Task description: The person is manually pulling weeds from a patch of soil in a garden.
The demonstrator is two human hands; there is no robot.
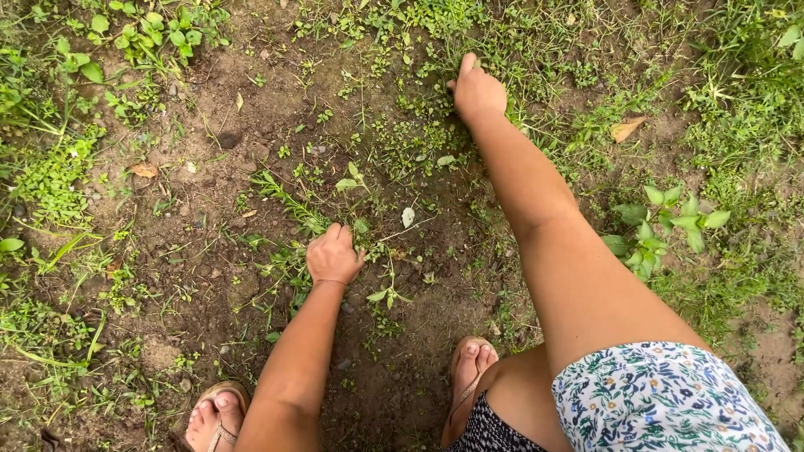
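I look down at bare brown soil dotted with small weeds. My left hand (333, 255) is curled into a fist around the stem of a low leafy weed (295, 211) near the middle of the ground. My right hand (477, 90) reaches far forward, arm stretched out, and its fingers are closed in a patch of small green weeds (414, 138) at the top centre. What the right hand grips is hidden under its fingers.
My two feet in tan sandals (216, 414) (469, 378) stand at the bottom edge. A broad-leaved plant (666, 226) grows at the right, thicker grass (50, 167) lines the left side, and a dry yellow leaf (626, 128) lies at the upper right.
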